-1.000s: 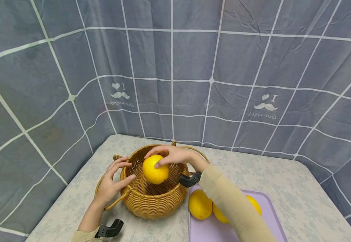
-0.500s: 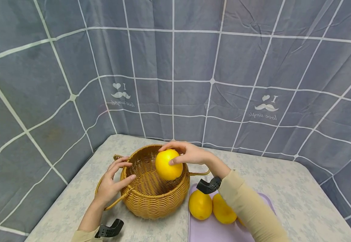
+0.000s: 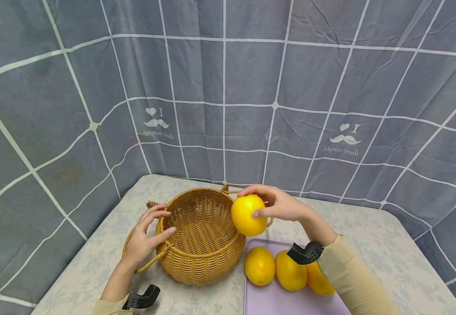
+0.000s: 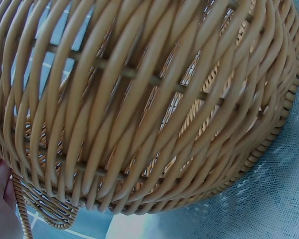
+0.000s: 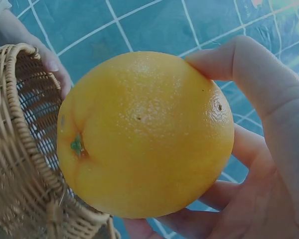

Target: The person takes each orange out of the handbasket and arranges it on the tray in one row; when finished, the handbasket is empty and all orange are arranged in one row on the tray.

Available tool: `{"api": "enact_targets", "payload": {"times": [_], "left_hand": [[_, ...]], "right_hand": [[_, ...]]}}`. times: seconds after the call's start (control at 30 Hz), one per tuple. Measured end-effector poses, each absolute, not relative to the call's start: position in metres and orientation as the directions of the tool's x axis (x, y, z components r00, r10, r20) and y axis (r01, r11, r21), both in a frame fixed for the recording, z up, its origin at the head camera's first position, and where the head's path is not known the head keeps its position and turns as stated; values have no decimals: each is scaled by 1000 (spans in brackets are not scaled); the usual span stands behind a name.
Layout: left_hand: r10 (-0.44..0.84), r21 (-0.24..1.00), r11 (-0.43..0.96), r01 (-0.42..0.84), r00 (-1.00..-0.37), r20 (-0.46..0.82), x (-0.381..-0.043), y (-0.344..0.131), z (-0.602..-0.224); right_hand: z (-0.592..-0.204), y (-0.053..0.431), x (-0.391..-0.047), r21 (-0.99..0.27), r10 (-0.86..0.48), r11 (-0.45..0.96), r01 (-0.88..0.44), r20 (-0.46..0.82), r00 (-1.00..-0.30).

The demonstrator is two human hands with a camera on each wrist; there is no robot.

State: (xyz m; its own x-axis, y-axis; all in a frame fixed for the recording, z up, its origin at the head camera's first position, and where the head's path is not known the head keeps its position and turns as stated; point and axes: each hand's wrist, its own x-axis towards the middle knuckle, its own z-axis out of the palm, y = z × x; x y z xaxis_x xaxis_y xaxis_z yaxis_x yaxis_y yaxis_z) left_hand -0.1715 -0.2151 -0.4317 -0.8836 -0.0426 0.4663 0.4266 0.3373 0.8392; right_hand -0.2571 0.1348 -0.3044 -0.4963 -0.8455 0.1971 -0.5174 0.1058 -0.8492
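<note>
My right hand holds a large yellow orange at the right side of the wicker basket, overlapping its rim in the head view. Thumb and fingers wrap the fruit from the right; its green stem end faces the basket in the right wrist view. The left hand grips the basket's left rim, fingers bent over the edge and thumb lying across it. Inside, the woven bottom shows with no fruit on it. The left wrist view is filled by the basket's outer weave.
Right of the basket lies a purple tray with three more oranges in a row: one left, one middle, one right, partly behind the right sleeve. Looped handles stick out from the basket. A grey checked curtain hangs behind the table.
My right hand has carried the orange from over the basket's opening rightward to its right rim. More of the tray's oranges shows. The left hand and basket have stayed in place.
</note>
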Motion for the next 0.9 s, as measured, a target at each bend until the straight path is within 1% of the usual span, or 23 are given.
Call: {"api": "enact_targets", "payload": {"times": [0.3,0.47,0.7,0.9], "left_hand": [[-37,837,335,433,-881,471,-172,-215,-432],[-33,835,329,442,-878,477,-173,-215,-433],[-29,831,335,444,-877,480,-173,-215,-433],[-32,832,341,438,-879,476,-173,-216,-433]], "right_hand": [[-319,172,-250,-861,-826,63,-505,239,-510],[-327,193,-245,-851,-808,48,-522,274,-521],[-340,220,-237,-839,-779,82,-538,283,-560],[-346,236,-231,-846,-762,104,-523,271,-589]]}}
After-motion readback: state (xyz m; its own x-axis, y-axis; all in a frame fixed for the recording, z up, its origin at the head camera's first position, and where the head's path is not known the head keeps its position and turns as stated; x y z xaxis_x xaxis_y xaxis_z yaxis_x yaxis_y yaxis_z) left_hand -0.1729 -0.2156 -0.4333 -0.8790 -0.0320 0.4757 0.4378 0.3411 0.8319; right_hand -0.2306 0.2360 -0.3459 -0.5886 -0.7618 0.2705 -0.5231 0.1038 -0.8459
